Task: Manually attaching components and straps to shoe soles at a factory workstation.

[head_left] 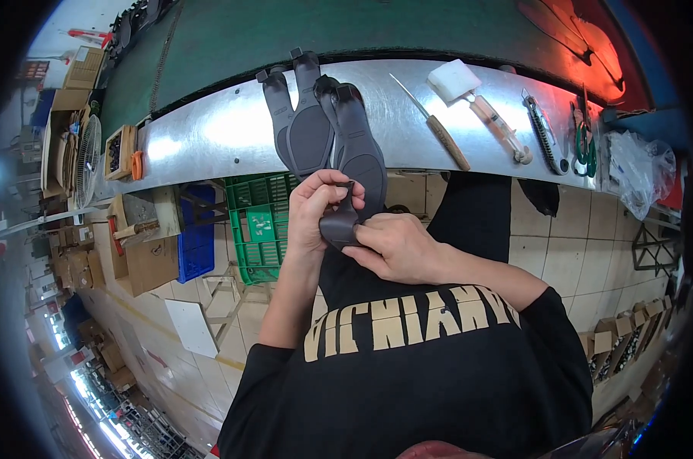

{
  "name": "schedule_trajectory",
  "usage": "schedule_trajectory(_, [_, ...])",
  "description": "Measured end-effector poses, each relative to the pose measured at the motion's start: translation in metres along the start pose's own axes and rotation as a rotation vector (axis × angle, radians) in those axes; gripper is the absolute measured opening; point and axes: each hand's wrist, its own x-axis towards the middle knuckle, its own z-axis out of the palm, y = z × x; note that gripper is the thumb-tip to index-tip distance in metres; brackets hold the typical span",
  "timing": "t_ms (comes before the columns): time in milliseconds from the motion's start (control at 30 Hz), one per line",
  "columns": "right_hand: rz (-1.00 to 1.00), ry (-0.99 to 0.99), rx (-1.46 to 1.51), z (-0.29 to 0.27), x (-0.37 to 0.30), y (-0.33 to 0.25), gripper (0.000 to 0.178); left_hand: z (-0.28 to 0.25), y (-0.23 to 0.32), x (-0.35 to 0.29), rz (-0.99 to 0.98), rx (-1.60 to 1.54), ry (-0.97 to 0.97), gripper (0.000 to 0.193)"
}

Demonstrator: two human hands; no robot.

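Note:
In front of my chest, both hands hold a dark brown, smooth leather-like strap [337, 228], bent into a curve. My left hand [310, 208] pinches its upper end between thumb and fingers. My right hand [398, 246] is closed on its lower right edge, fingertips partly hidden behind it. Just beyond, dark heeled sandals lie sole up on the metal ledge, heels pointing away. The nearest sandal [359, 145] overhangs the edge toward my hands; another sandal [310, 138] lies left of it. Whether the strap is joined to the nearest sandal is hidden by my fingers.
On the metal ledge [201, 138] lie an awl-like tool [444, 139], a white block [453, 79], a syringe-like applicator [499, 128], a utility knife [544, 134] and green-handled scissors [584, 145]. Beyond runs a green belt [408, 27]. A green crate [262, 229] stands below.

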Motion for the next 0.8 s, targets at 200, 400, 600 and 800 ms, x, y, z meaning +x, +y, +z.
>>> schedule_trajectory(200, [0.049, 0.041, 0.098, -0.01, 0.0, 0.004, 0.019, 0.009, 0.004, -0.006, -0.09, -0.185, -0.136, 0.041])
schedule_trajectory(400, [0.161, 0.207, 0.248, -0.03, -0.004, 0.016, 0.015, 0.022, 0.002, -0.013, 0.119, -0.022, -0.17, 0.087])
schedule_trajectory(600, [0.315, 0.375, 0.527, -0.047, 0.009, 0.025, 0.03, 0.021, -0.012, -0.009, 0.243, 0.148, -0.261, 0.085])
schedule_trajectory(800, [0.415, 0.075, 1.058, -0.033, 0.013, 0.033, 0.043, 0.036, -0.023, -0.015, 0.212, 0.122, -0.274, 0.085])
